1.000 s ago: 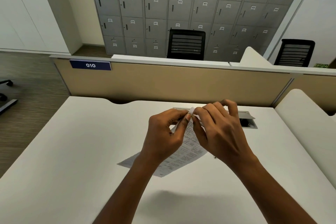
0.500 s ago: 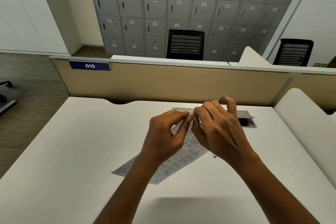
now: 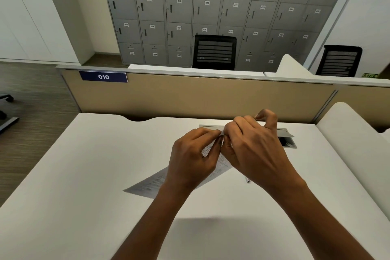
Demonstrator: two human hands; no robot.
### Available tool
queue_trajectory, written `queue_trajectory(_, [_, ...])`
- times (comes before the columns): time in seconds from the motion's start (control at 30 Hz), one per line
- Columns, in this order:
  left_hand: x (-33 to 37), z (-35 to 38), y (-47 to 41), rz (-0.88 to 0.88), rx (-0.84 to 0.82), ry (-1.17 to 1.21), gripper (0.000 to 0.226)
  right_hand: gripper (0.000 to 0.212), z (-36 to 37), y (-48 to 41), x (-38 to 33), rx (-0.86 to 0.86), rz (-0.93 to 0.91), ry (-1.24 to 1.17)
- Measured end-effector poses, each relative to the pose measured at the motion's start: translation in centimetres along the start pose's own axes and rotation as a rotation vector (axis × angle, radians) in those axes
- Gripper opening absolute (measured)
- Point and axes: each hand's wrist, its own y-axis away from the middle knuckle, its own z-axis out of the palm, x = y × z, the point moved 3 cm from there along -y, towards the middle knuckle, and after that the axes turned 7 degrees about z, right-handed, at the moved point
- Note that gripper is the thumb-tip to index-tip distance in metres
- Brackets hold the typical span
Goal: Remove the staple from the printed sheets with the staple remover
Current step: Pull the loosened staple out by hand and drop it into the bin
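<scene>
Printed sheets (image 3: 152,182): light, limp, easily torn paper, mid-table (image 3: 84,175), tail trailing to 7 o'clock, 12 o'clock corner lifted and pinched by left hand (image 3: 193,154); right hand (image 3: 255,150) curled at same corner, grip hidden; best held close beside the staple.

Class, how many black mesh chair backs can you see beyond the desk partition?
2. The centre chair back stands before the lockers; the right chair back is by the white wall. The partition may hide others.
</scene>
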Motion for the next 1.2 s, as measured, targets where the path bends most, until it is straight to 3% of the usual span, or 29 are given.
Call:
queue_trajectory(0.1, [0.0, 0.0, -0.1, -0.003, -0.009, 0.003, 0.016, 0.039, 0.0, 0.1, 0.1, -0.004, 0.027, -0.052])
queue_trajectory(0.27, [-0.1, -0.3, -0.4, -0.012, -0.052, 0.056, 0.017, 0.027, 0.2, 0.8, 0.4, 0.020, 0.051, -0.121])
queue_trajectory(0.57, [-0.1, 0.1, 0.0, 0.039, -0.031, -0.014, 0.018, 0.042, 0.4, 0.4, 0.2, 0.010, 0.057, -0.104])
queue_trajectory(0.73, [-0.3, 0.3, 0.1, 0.060, -0.028, -0.037, 0.018, 0.028, 0.6, 0.6, 0.3, -0.014, 0.122, -0.189])
queue_trajectory(0.97, [-1.3, 0.0, -0.2, -0.055, -0.085, 0.248, 0.015, 0.027, 0.4, 0.8, 0.3, 0.056, 0.047, -0.203])
queue_trajectory(1.2, [-1.6, 0.3, -0.1, -0.323, -0.089, 0.534, 0.020, 0.020, 0.7, 1.1, 0.2, 0.165, -0.077, -0.142])
